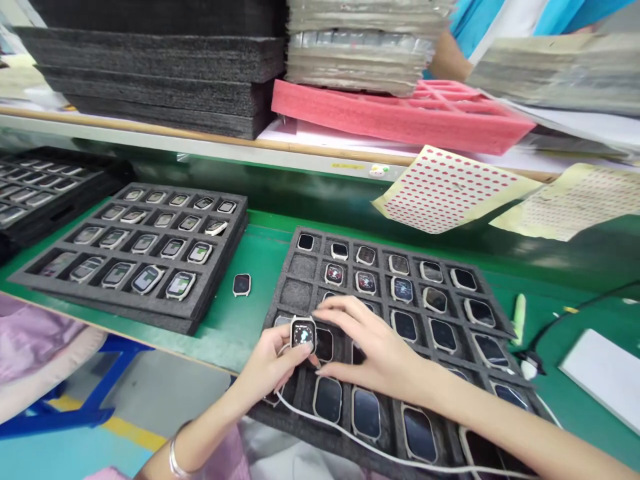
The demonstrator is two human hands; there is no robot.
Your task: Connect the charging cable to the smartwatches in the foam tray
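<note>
Nearest in, a silver bangle [174, 460] rings the left wrist, and the left hand [270, 370] has its fingers [306, 355] closed on a smartwatch [303, 333], its lit face turned up. Just beside that watch, the right hand [373, 340] hovers with its fingers [340, 308] spread open, gripping nothing, above a dark foam tray [287, 267] of watches. A white cable [380, 455] runs across the tray below both hands. Left of the fingers, a loose watch [241, 285] lies on the green tabletop [235, 333], just beside a second foam tray [120, 303] of watches
</note>
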